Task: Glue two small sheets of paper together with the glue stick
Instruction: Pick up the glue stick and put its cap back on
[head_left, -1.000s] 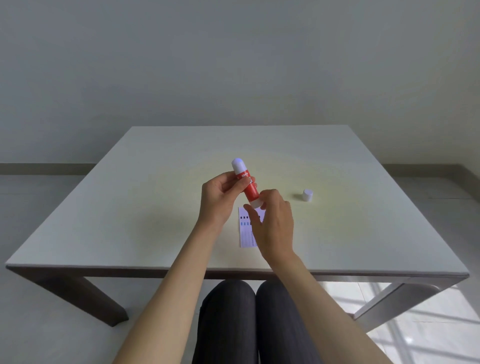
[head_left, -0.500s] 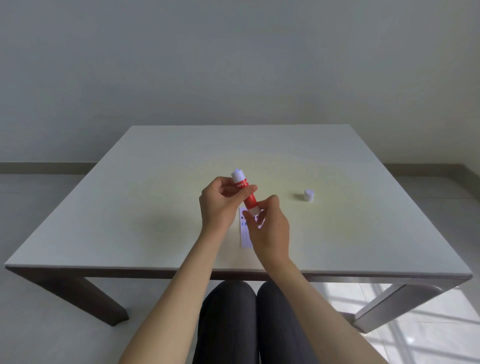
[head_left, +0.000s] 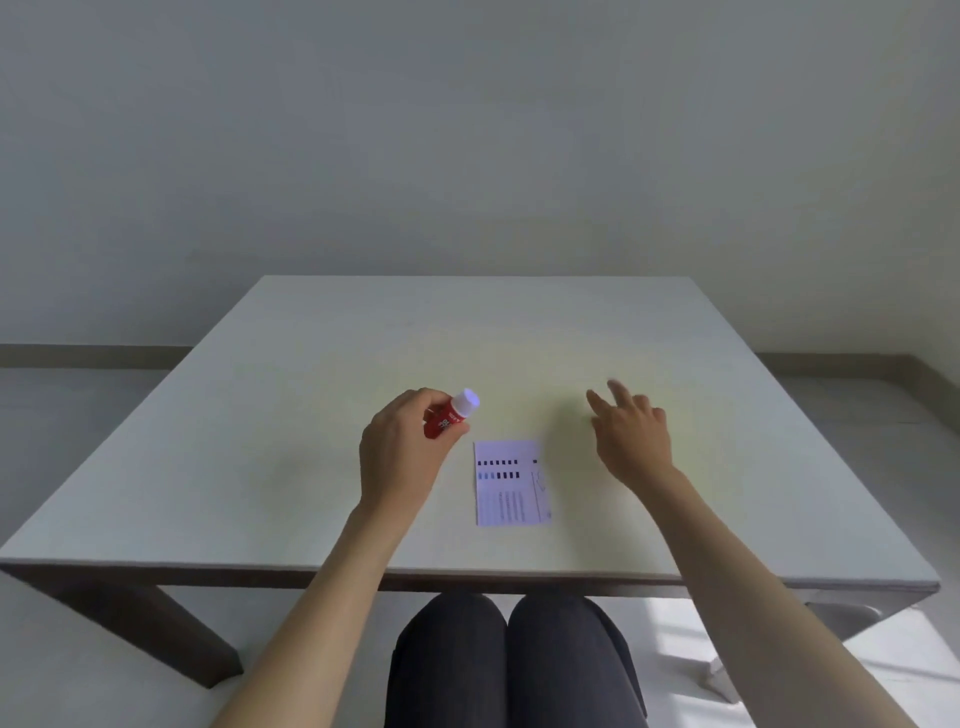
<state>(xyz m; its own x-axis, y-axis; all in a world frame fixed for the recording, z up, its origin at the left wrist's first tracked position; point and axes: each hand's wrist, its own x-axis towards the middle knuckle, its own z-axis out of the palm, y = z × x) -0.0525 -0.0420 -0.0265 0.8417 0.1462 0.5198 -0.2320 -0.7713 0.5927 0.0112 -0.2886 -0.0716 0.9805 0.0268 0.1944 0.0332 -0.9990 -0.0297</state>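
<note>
My left hand (head_left: 400, 457) grips a red glue stick (head_left: 448, 415), its white glue tip pointing up and to the right. A small printed sheet of paper (head_left: 511, 483) lies flat on the white table (head_left: 249, 467) between my hands. Whether a second sheet lies under it I cannot tell. To the right of the paper, my right hand (head_left: 634, 436) hovers over the table with fingers spread and motion-blurred. The white cap is out of sight where this hand now is.
The table's near edge (head_left: 467, 569) runs just above my knees (head_left: 509, 654). A grey wall stands behind the far edge, and floor shows on both sides.
My right hand let go of the glue stick's base and swung right to where the cap stood. My left hand lowered the stick and shifted left, uncovering the paper.
</note>
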